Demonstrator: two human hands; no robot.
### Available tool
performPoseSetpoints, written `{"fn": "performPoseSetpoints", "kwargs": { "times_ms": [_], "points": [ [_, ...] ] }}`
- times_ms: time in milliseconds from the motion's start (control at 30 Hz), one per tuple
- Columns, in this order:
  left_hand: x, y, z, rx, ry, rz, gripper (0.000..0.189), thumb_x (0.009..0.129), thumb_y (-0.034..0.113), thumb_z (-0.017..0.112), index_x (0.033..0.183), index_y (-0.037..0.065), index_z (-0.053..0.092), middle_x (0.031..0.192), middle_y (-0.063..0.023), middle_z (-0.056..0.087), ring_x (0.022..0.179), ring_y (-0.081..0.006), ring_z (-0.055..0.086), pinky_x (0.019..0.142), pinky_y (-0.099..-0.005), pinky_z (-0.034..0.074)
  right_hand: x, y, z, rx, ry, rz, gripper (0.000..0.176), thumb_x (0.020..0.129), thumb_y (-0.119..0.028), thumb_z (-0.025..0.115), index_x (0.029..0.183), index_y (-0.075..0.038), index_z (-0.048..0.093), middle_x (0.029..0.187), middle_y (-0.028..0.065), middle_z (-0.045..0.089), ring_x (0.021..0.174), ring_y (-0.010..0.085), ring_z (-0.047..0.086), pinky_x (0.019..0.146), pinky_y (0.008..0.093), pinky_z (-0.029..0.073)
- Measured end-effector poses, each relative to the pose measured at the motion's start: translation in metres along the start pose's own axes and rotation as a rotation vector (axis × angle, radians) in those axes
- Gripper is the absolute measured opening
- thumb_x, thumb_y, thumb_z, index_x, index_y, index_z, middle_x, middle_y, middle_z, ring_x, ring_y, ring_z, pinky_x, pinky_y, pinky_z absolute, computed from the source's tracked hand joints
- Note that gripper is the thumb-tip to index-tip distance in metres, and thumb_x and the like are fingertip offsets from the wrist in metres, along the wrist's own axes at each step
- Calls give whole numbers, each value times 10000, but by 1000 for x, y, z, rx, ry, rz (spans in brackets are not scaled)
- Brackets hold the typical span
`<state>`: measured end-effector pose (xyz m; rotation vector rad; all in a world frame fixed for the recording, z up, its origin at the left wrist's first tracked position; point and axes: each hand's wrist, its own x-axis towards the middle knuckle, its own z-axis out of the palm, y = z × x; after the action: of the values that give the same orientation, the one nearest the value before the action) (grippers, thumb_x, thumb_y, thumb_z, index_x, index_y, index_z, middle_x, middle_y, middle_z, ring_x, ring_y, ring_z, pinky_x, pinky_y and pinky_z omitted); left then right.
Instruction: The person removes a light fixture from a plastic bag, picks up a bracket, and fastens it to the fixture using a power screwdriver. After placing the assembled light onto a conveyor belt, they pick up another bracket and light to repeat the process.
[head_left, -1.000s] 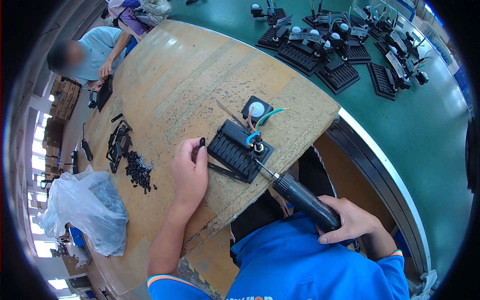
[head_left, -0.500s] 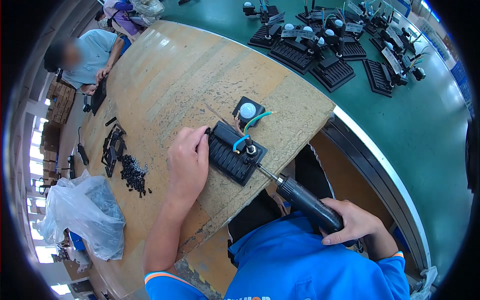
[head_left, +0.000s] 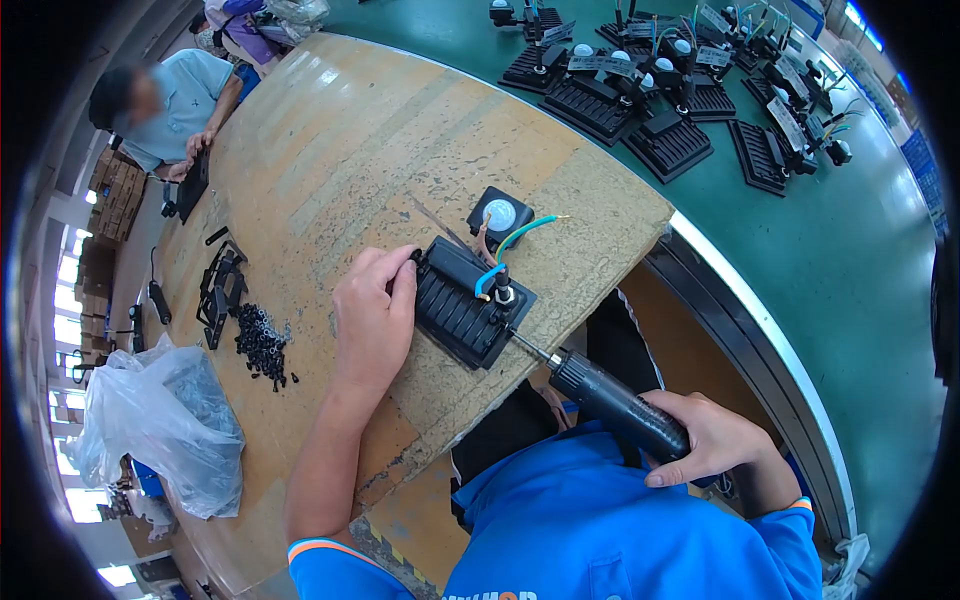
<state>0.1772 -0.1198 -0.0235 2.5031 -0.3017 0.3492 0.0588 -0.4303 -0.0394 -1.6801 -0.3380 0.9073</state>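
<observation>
A black ribbed housing [head_left: 458,312] lies near the corner of the worn wooden table, with blue, green-yellow and brown wires rising from it. Beside its far edge is a black sensor box with a white dome [head_left: 499,214]. My left hand [head_left: 373,315] rests at the housing's left side, thumb and forefinger pinched on a small black part [head_left: 416,256] at its corner. In my right hand [head_left: 705,440] is a black electric screwdriver [head_left: 618,402], its bit touching the housing's near right edge.
Black screws [head_left: 262,345] and black brackets [head_left: 219,290] lie to the left, near a clear plastic bag [head_left: 160,430]. Several finished-looking housings [head_left: 668,143] stand on the green surface [head_left: 800,260]. Another person [head_left: 180,100] sits at the far left with a black part.
The view has shifted slightly. The sensor box and wire ends have turned a little; both hands keep their hold, and the screwdriver bit stays at the housing's edge.
</observation>
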Motion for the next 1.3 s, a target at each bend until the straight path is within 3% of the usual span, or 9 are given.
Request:
{"fn": "performPoseSetpoints", "kwargs": {
  "times_ms": [467, 667, 833, 867, 933, 1133, 1300],
  "points": [
    [2, -1, 0, 35, -12, 21, 171, 834, 48, 547, 954, -45, 627, 761, -155, 561, 683, -282, 567, 637, -344, 432, 0, -1, -3, 14, -2, 2, 752, 684, -344, 790, 1246, 3, 430, 832, 114, 630, 724, 175, 622, 669, 290, 496],
    [4, -5, 3, -29, -45, -70, 183, 851, 72, 527, 954, -41, 627, 783, -148, 564, 739, -279, 564, 685, -348, 431, 0, -3, -5, 11, 7, 21, 740, 685, -332, 790, 1241, 3, 435, 841, 112, 630, 743, 176, 619, 672, 290, 493],
    [1, -9, 20, -173, 20, 33, 280, 875, 111, 480, 1127, 15, 553, 989, -126, 565, 973, -284, 494, 856, -366, 373, 1, -7, -7, -37, 15, 0, 727, 683, -316, 790, 1237, 1, 441, 842, 106, 631, 734, 174, 617, 669, 290, 491],
    [3, -10, 20, -174, 23, 30, 280, 875, 111, 480, 1127, 15, 553, 989, -126, 565, 973, -284, 494, 856, -366, 373, 2, -8, -8, -71, 24, -33, 722, 683, -312, 789, 1235, 1, 443, 839, 105, 631, 729, 173, 617, 666, 289, 491],
    [7, -12, 19, -45, -83, 302, 280, 861, 127, 488, 1117, 23, 533, 1021, -127, 558, 986, -301, 481, 883, -390, 353, 2, -12, -9, -59, 14, -21, 717, 685, -310, 787, 1233, 0, 445, 844, 106, 633, 730, 177, 619, 666, 289, 491],
    [9, -13, 21, 22, -76, 390, 193, 831, 135, 506, 989, 34, 553, 1010, -107, 564, 954, -299, 481, 849, -394, 358, 1, -17, -11, 6, -14, 75, 694, 694, -301, 778, 1222, 6, 449, 859, 118, 638, 734, 183, 625, 663, 288, 491],
    [12, -13, 23, 53, -88, 415, 192, 816, 125, 516, 982, 39, 557, 993, -91, 564, 899, -278, 476, 804, -382, 369, 3, -20, -17, -5, -62, 149, 644, 714, -288, 761, 1192, 18, 457, 778, 104, 614, 686, 180, 610, 627, 287, 479]
  ]
}}
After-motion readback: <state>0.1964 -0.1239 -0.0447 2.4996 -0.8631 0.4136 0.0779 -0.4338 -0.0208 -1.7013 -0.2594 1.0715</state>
